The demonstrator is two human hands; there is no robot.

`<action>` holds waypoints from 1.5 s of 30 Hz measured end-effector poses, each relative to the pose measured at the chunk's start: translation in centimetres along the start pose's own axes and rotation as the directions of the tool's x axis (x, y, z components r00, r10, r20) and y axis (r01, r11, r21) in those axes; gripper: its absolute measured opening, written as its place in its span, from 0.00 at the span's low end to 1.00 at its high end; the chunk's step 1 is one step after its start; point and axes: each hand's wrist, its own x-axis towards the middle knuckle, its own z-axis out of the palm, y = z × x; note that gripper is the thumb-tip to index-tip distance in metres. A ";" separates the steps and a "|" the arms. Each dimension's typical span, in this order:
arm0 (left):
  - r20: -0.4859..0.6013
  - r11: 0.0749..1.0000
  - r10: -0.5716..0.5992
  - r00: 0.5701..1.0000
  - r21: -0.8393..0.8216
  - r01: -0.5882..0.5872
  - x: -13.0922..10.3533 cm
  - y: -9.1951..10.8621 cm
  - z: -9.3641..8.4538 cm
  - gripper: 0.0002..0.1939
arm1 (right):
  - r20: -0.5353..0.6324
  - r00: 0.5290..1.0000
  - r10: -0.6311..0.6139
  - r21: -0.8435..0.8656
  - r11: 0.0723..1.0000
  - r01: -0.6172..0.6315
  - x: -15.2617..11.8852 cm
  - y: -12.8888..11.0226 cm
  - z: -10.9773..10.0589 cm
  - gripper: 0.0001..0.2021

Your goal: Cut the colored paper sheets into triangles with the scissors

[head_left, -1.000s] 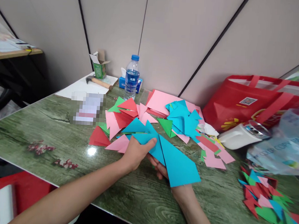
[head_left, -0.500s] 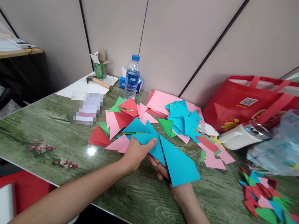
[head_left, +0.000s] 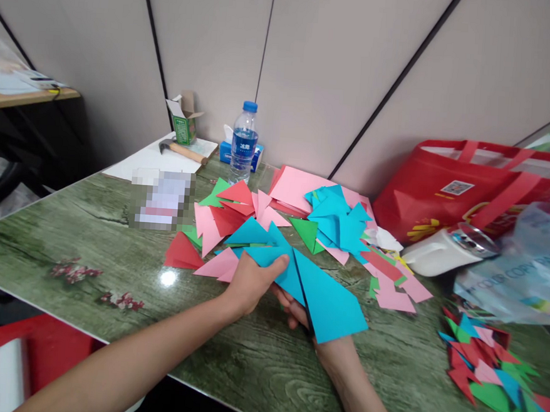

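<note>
My left hand [head_left: 251, 279] pinches a blue sheet of paper [head_left: 339, 298], its thumb pressed flat on top. The paper is parted into two sections along a slanting line, and the right section stands out toward the lower right. In that gap shows a thin dark blade, apparently of scissors [head_left: 305, 299], mostly hidden by the paper. Below the sheet, my right hand [head_left: 298, 314] is closed with curled fingers, its grip largely covered. Under and beyond the held sheet lie other blue paper pieces [head_left: 249, 230], with pink paper pieces [head_left: 219, 265] close to my left hand.
Red paper [head_left: 183, 251], green paper [head_left: 305, 232] and a blue paper pile [head_left: 337, 216] lie around. Behind stand a water bottle [head_left: 244, 144], tissue pack [head_left: 226, 151] and hammer [head_left: 184, 152]. At right are a white mug [head_left: 434, 253], red bag [head_left: 413, 184] and mixed scraps [head_left: 485, 359].
</note>
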 end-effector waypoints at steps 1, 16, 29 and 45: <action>0.007 1.000 -0.002 1.000 -0.002 0.002 0.0 0.0 0.0 0.12 | -0.002 1.000 -0.004 -0.009 1.000 0.004 0.0 0.0 -0.1 0.18; 0.033 1.000 -0.021 0.999 -0.004 0.021 -0.1 -0.2 0.1 0.13 | -0.110 0.994 -0.003 -0.038 0.999 -0.001 0.3 1.3 -0.3 0.26; 0.045 1.000 -0.027 0.999 -0.008 0.027 -0.2 0.0 0.2 0.12 | -0.081 0.997 -0.021 0.013 1.000 0.022 0.6 2.4 -1.0 0.26; 0.048 0.999 -0.038 0.998 -0.033 0.040 -0.1 0.1 0.4 0.12 | -0.084 0.996 -0.017 0.057 0.998 0.022 0.8 1.8 -0.7 0.19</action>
